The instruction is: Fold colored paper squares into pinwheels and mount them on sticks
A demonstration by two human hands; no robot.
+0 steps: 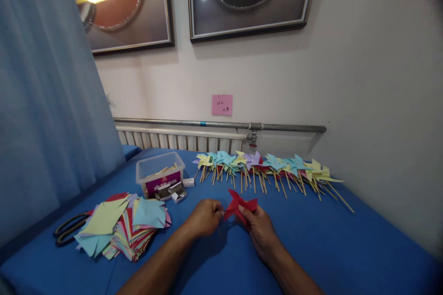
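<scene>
A red paper pinwheel (236, 199) is pinched in my right hand (261, 230), the thumb pressing on its middle and its folded blades pointing outward. Just left of it, my left hand (206, 217) is closed with fingertips together, close to one red blade. A thin, faint sliver shows below those fingertips, too small to name. Beyond both hands, a long row of finished paper pinwheels (227, 158) on wooden sticks lies along the back of the blue-covered table (221, 267). They are blue, yellow, purple and red.
Cut coloured paper sheets (105, 217) are piled at the left, with black-handled scissors (65, 228) partly under them. Behind stands a clear plastic tub (159, 168) holding wooden sticks, with small open boxes (178, 191) in front. A radiator (180, 138) and pipe (221, 124) line the wall.
</scene>
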